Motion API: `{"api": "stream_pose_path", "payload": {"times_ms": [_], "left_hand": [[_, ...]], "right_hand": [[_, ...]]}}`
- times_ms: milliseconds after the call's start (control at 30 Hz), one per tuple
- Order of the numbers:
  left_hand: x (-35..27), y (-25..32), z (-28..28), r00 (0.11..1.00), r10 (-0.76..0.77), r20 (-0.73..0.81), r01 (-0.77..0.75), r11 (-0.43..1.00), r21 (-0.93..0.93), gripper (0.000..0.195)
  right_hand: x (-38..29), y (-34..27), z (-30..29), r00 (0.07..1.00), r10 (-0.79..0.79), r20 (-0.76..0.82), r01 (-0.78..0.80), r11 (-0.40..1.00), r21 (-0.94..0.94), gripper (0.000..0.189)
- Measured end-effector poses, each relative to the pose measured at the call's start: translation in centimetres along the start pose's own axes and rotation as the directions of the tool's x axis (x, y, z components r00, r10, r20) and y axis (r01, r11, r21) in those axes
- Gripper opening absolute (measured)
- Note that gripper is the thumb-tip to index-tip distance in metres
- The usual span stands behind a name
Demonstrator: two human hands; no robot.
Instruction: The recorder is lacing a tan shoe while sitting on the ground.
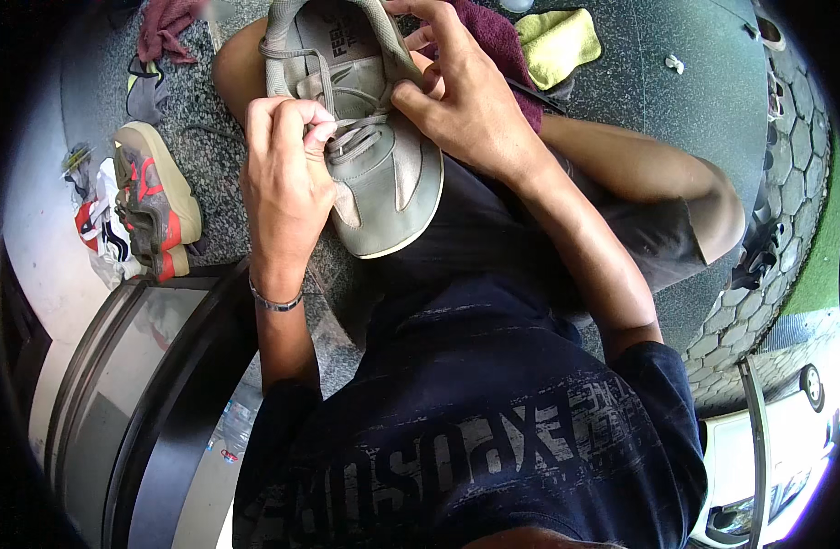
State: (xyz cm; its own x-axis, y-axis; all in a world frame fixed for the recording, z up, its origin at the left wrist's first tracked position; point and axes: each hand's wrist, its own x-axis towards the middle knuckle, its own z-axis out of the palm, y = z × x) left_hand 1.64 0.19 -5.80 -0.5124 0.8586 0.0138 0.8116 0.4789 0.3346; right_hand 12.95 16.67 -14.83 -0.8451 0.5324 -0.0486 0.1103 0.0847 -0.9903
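A grey-green lace-up sneaker [385, 192] lies over my lap, toe towards me, with writing on its insole [348, 34]. My left hand [286, 158] pinches the grey shoelace [354, 141] between thumb and fingertips, just above the toe box. Another stretch of lace loops over the tongue [348, 79] and the collar. On the opposite side, my right hand [468, 103] grips the shoe's upper near the eyelets, thumb on the outside edge. Its other fingers are partly hidden, so whether they also hold lace is unclear.
A maroon towel [492, 51] and a yellow cloth [560, 44] lie beyond my right hand. To the left, a brown and red sneaker [156, 199] rests on its side on the speckled floor [221, 199], near a grey cloth [147, 92]. A framed glass door [132, 370] stands at lower left.
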Motion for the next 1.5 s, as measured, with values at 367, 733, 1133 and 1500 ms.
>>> {"api": "stream_pose_path", "payload": {"times_ms": [367,733,1133,1500], "left_hand": [[-0.6,-0.3,0.0,0.994,0.058,-0.095,-0.053,0.997,0.061,0.010],[1.9,1.4,-2.3,0.986,0.085,0.142,-0.112,0.975,0.192,0.022],[2.9,0.2,-1.7,0.995,0.080,0.055,-0.089,0.979,0.184,0.010],[2.6,0.0,-2.4,0.962,-0.178,-0.206,0.156,0.981,-0.118,0.032]], "right_hand": [[-1.8,-0.3,1.8,0.983,0.182,0.026,-0.179,0.920,0.350,0.071],[-3.4,2.3,2.4,0.999,-0.030,-0.033,0.032,0.998,0.052,0.057],[-3.1,3.2,2.3,0.999,-0.030,-0.020,0.030,0.999,0.030,0.053],[-2.8,2.9,1.2,0.999,0.026,0.030,-0.027,0.999,0.026,0.056]]}}
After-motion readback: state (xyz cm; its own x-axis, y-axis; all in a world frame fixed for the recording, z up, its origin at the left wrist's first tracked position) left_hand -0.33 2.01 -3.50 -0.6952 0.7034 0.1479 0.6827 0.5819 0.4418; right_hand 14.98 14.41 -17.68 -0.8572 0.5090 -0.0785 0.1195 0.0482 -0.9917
